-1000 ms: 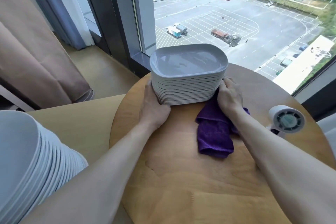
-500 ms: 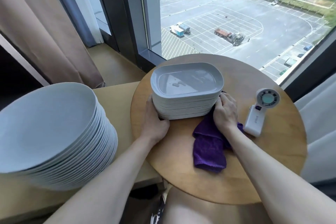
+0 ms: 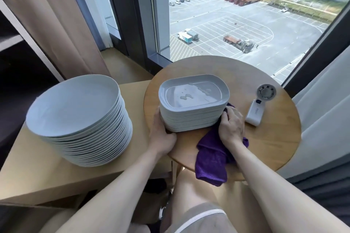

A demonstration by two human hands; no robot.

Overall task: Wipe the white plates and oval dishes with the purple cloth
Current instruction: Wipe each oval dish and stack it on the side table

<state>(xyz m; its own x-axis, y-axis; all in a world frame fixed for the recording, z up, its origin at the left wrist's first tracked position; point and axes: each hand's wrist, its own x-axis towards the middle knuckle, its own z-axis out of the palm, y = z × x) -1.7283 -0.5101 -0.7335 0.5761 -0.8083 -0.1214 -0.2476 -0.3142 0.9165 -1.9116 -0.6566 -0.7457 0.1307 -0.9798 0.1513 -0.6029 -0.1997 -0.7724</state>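
Observation:
A tall stack of white oval dishes [image 3: 193,98] stands on the round wooden table [image 3: 269,147], with water drops on the top dish. My left hand [image 3: 162,136] grips the stack's lower left side. My right hand [image 3: 232,125] holds its lower right side, fingers curled against the dishes and lying on the purple cloth [image 3: 212,162]. The cloth trails toward me and hangs over the table's near edge. A big stack of round white plates [image 3: 75,108] sits to the left on a lower wooden side table [image 3: 37,176].
A white hand-held fan [image 3: 259,108] lies on the round table right of my right hand. A large window is just beyond the table, with curtains [image 3: 62,24] at the left and right. My knees are under the table's near edge.
The oval dish stack and the cloth have slid toward me across the table, with both hands still on the stack. My view has pulled back, bringing the round plates into sight.

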